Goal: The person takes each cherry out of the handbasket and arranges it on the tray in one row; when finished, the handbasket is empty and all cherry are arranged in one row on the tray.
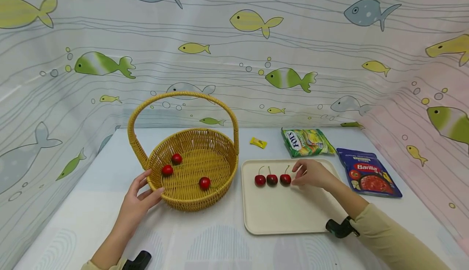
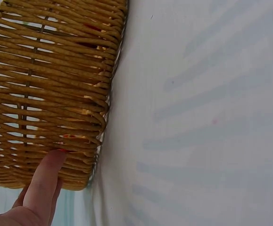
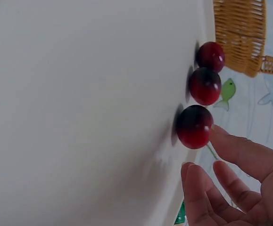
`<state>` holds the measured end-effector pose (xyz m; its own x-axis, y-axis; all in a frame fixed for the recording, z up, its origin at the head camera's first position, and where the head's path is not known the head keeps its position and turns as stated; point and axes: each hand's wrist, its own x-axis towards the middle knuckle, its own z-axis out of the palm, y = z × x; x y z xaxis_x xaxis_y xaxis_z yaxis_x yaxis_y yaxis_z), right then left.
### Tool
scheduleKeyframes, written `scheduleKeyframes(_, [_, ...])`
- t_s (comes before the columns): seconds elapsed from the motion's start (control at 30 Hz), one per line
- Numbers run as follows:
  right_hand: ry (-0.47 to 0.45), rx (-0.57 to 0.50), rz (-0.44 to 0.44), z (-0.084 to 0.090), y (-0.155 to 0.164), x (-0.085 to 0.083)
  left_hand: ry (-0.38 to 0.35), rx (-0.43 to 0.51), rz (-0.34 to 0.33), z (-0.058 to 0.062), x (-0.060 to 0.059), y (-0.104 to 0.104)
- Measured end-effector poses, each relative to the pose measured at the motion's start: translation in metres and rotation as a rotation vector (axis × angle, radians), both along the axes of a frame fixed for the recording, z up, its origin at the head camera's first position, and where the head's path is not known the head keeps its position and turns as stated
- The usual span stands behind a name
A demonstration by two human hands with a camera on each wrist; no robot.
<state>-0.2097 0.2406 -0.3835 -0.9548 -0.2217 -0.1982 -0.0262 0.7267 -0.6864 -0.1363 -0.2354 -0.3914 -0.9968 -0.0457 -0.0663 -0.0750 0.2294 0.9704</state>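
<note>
Two hands, three cherries, one basket

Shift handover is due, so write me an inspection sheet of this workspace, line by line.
Surface: pale cloth-covered table.
Job's things: wicker basket holding three red fruits; cream tray with three stemmed cherries in a row.
Clutter: Fox's candy bag, Barilla sauce pouch, yellow wrapped candy.
Grippers: left hand rests against the basket's side; right hand touches the rightmost cherry.
Cables: nothing seen.
Surroundings: fish-print curtain on three sides.
</note>
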Motion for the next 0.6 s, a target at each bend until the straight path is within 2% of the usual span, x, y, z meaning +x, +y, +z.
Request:
scheduleKeyframes(0.3, [0.075, -0.024, 0.041, 0.034, -0.001, 0.0, 0.004, -0.002, -0.007, 0.0, -0.001, 0.001])
scheduleKeyframes(0.6, [0.122, -0.047, 0.07, 0.064, -0.024, -0.004, -0.01, -0.023, 0.009, -0.001, 0.0, 0.0])
